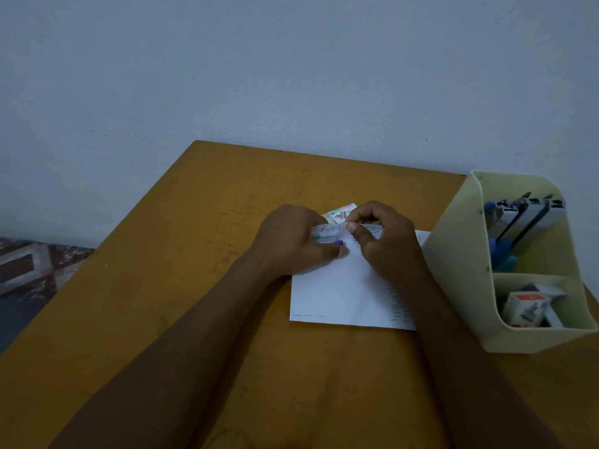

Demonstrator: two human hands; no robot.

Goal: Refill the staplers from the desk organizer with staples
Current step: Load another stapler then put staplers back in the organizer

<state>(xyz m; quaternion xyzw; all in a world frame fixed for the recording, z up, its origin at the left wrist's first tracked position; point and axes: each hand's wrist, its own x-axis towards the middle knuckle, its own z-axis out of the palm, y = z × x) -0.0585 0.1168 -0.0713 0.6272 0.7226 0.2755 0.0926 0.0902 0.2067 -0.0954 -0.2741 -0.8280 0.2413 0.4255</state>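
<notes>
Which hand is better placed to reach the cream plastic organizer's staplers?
Probably the right hand: it is nearer the cream plastic organizer with the staplers, while the left hand grips the small white box.

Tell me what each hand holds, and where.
The left hand grips a purple-tipped object, mostly hidden; the right hand pinches the paper sheet at its curled top edge.

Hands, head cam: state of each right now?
The left hand grips a small box.
The right hand pinches the end of the same box.
</notes>
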